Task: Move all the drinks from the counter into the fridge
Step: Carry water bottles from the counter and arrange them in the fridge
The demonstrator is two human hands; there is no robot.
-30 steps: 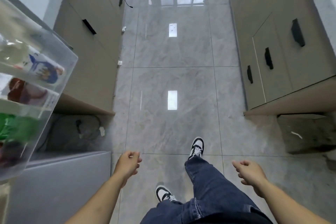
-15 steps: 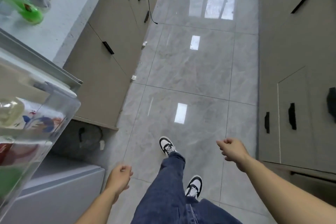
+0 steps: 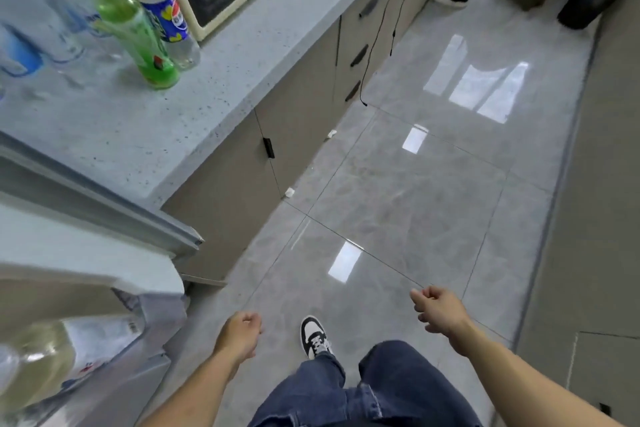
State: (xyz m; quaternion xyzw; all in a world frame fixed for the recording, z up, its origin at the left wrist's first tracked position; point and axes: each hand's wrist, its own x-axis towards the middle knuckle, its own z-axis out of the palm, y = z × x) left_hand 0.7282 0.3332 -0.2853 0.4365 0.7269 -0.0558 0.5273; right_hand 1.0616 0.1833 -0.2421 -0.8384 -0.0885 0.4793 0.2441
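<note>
Surface (image 3: pixel 214 87): grey speckled top at upper left, carrying the drinks.
Green bottle (image 3: pixel 135 31): upright near the surface's middle, greenish liquid inside.
Pepsi bottle (image 3: pixel 162 7): just behind it, nearly empty.
Clear bottles (image 3: pixel 45 10): blurred, contents unclear.
Fridge door (image 3: pixel 86 253): lower left; a blurred bottle (image 3: pixel 38 357) in its shelf.
Left hand (image 3: pixel 239 334): loosely curled, holding nothing.
Right hand (image 3: pixel 438 308): loosely curled, holding nothing.

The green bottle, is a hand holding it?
No, the green bottle stands alone on the counter; the left hand and right hand hang empty.
</note>
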